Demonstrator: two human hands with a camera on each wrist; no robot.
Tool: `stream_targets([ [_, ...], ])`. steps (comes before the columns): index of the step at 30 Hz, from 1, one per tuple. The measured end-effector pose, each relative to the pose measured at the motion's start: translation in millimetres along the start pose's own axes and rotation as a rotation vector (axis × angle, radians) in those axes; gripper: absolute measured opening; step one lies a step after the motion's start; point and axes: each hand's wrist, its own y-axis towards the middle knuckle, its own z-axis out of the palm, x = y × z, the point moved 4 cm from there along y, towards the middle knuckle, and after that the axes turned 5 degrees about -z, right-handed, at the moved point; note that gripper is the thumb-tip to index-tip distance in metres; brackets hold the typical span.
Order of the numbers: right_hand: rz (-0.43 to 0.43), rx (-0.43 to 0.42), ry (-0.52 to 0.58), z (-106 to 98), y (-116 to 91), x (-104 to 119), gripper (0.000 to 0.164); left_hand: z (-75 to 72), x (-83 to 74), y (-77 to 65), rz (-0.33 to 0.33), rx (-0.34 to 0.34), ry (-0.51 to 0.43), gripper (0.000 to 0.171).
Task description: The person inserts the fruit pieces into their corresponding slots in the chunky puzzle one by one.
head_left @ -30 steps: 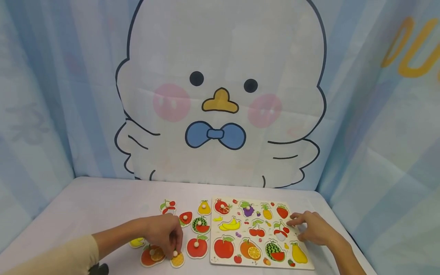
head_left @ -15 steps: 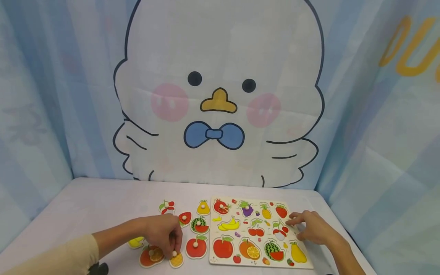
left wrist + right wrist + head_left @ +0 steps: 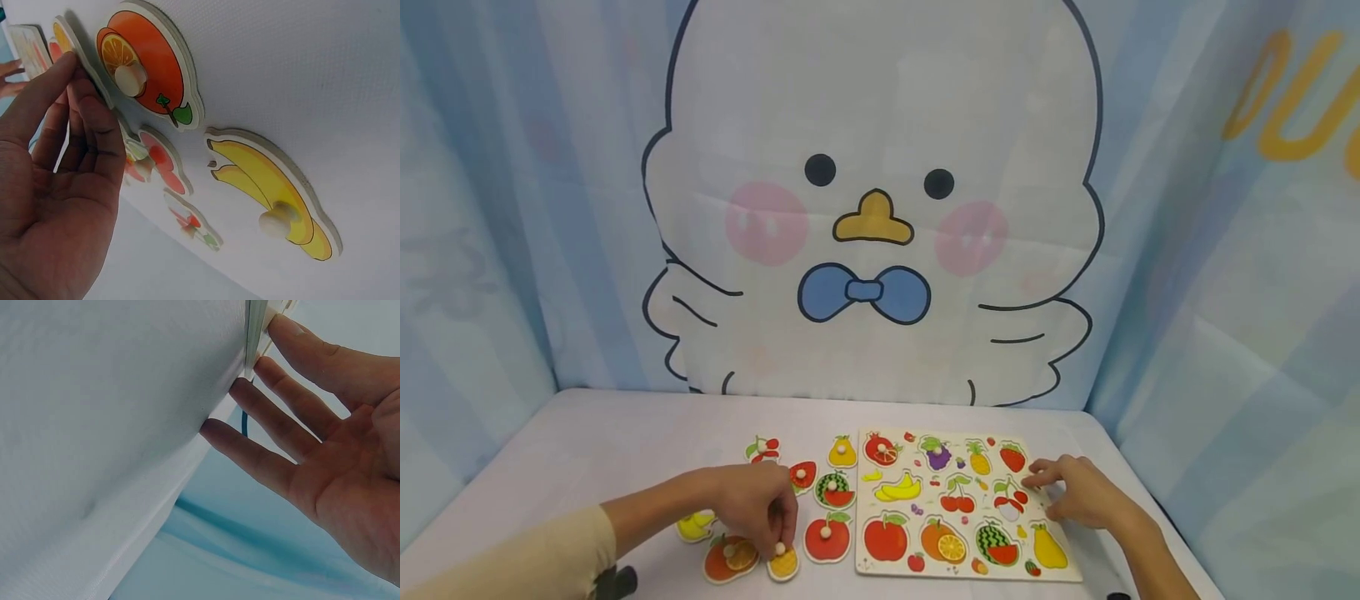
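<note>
The left hand's [image 3: 758, 504] fingers pinch one yellow piece [image 3: 784, 568]; the right hand's [image 3: 1078, 493], extended, touch one board [image 3: 925, 475].

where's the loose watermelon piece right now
In the head view, the watermelon piece lies on the table just left of the puzzle board, between the pear piece and the apple piece.

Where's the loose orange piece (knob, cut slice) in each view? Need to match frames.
Head: orange piece near the bottom edge, left of centre, just below the left forearm.
Left wrist: upper part, left of centre, picture-right of the left hand's fingertips.
Right wrist: not in it.
Shared landmark: puzzle board, right of centre in head, top-left corner in left wrist, edge-on at top in right wrist.
</note>
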Motion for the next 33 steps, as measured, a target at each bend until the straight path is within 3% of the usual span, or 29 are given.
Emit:
stream_targets([
  [12, 0.007, -0.01, -0.018, 1, -1, -3, 0.039, -7.8, -8.2, 10.3, 0.044, 0.015, 0.105, 0.011],
  [17, 0.002, -0.008, -0.032, 2, 0, -2, 0.039, -12.4, -13.1, 16.9, 0.044, 0.013, 0.1, 0.012],
  [33, 0.028, -0.011, -0.03, 4, 3, -5, 0.04, -14.1, -26.5, 48.6, 0.071, 0.044, 0.147, 0.011],
])
